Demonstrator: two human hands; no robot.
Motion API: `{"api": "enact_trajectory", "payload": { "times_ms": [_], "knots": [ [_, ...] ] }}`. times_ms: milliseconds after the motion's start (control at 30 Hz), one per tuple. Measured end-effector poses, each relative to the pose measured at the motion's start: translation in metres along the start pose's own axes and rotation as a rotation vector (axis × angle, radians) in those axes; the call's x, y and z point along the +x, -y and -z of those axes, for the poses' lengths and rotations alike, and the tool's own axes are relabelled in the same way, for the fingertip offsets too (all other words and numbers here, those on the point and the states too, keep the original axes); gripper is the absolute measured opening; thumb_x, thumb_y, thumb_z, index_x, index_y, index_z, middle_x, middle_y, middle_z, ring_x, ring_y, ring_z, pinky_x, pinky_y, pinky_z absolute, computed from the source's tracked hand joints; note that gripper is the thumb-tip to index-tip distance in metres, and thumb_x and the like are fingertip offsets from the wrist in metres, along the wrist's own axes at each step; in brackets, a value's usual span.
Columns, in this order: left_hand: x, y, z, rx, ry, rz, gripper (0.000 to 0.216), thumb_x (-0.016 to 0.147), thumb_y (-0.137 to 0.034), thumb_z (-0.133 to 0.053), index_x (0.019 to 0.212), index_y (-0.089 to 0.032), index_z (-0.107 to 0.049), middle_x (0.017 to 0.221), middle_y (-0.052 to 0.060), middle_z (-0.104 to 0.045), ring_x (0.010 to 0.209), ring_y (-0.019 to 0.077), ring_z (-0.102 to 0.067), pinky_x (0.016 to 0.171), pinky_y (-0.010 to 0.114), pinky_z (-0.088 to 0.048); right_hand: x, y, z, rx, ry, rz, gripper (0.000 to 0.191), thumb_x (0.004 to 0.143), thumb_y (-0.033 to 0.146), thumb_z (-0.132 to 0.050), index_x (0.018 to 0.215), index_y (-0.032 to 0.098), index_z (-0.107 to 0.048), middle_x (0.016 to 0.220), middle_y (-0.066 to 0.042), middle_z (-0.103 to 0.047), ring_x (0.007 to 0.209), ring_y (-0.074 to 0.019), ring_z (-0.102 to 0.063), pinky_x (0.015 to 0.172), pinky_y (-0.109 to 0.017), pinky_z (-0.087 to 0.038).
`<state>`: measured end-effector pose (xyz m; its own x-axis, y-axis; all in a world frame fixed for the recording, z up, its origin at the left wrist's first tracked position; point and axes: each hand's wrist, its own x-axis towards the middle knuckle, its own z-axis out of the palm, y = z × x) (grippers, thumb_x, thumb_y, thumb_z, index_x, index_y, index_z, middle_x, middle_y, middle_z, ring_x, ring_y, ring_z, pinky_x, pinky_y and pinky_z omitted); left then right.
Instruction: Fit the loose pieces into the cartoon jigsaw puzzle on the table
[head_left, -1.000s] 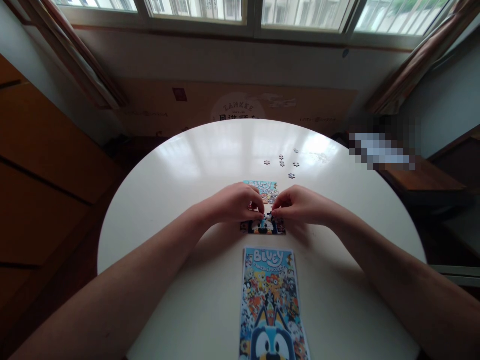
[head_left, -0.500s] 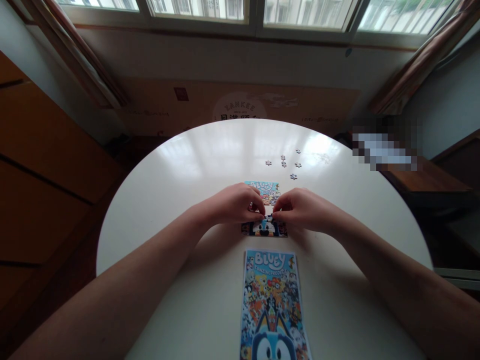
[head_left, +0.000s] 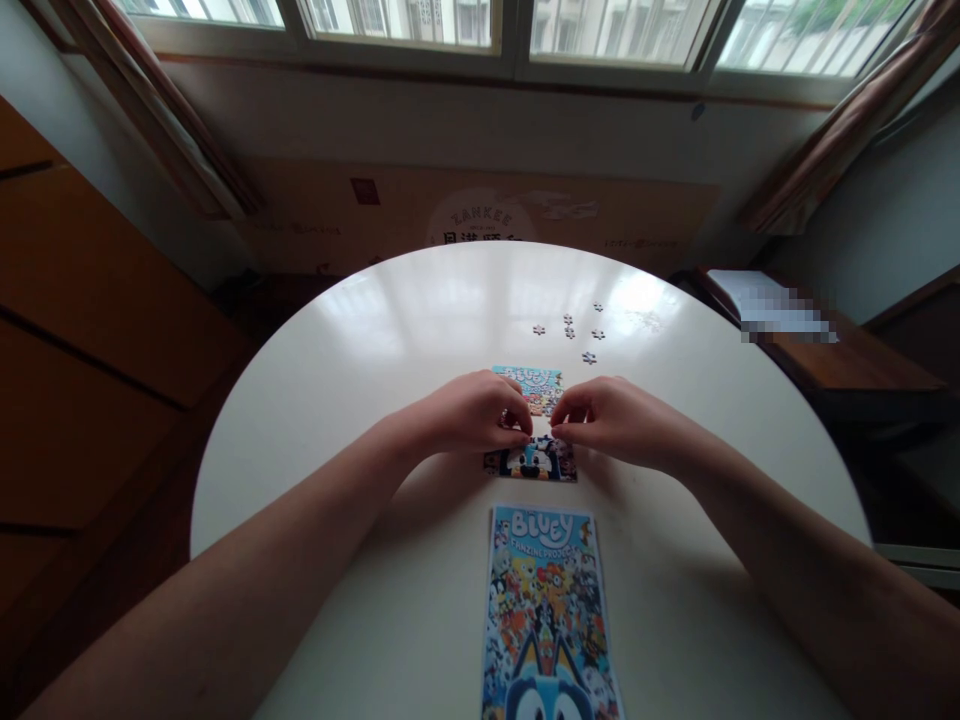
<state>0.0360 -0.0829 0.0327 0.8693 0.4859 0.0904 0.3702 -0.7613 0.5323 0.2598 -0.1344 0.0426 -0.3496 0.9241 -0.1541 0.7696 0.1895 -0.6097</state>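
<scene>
A small, partly built colourful jigsaw puzzle (head_left: 534, 460) lies in the middle of the round white table (head_left: 375, 340). My left hand (head_left: 476, 412) rests on its left side with fingertips pinched together. My right hand (head_left: 611, 420) rests on its right side, fingers curled with thumb and forefinger pinched. Both fingertips nearly meet over the puzzle's middle; whether they hold a piece is hidden. A printed Bluey reference picture (head_left: 546, 610) lies flat nearer to me.
Several loose puzzle pieces (head_left: 570, 332) lie scattered farther back on the table. A flat cardboard box (head_left: 480, 215) leans against the wall under the window. A wooden bench (head_left: 840, 350) stands to the right, wooden panelling to the left.
My fingertips have drawn slightly apart and lifted off the puzzle's middle, showing more of the blue character's face. The view has tilted a little.
</scene>
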Motion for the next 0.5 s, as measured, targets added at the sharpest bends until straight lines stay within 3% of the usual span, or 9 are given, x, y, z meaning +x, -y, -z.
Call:
{"api": "enact_trajectory", "payload": {
  "times_ms": [333, 500],
  "knots": [
    [-0.0021, 0.0001, 0.0034, 0.0, -0.033, -0.044, 0.015, 0.081, -0.016, -0.066, 0.085, -0.021, -0.079, 0.079, 0.003, -0.069, 0.069, 0.0123, -0.059, 0.065, 0.026, -0.045, -0.002, -0.0029, 0.0032, -0.029, 0.013, 0.048, 0.014, 0.081, 0.028, -0.065, 0.083, 0.022, -0.078, 0.082, -0.004, -0.073, 0.072, -0.0145, -0.062, 0.064, -0.028, -0.044],
    [-0.0013, 0.0001, 0.0034, -0.006, -0.015, -0.033, 0.009, 0.082, -0.024, -0.068, 0.081, -0.019, -0.076, 0.075, 0.003, -0.066, 0.066, 0.0125, -0.056, 0.061, 0.027, -0.042, -0.0041, -0.0026, 0.0035, -0.06, 0.026, 0.111, 0.014, 0.081, 0.026, -0.065, 0.084, 0.022, -0.078, 0.081, -0.003, -0.072, 0.071, -0.0139, -0.061, 0.065, -0.027, -0.043]
  ]
}}
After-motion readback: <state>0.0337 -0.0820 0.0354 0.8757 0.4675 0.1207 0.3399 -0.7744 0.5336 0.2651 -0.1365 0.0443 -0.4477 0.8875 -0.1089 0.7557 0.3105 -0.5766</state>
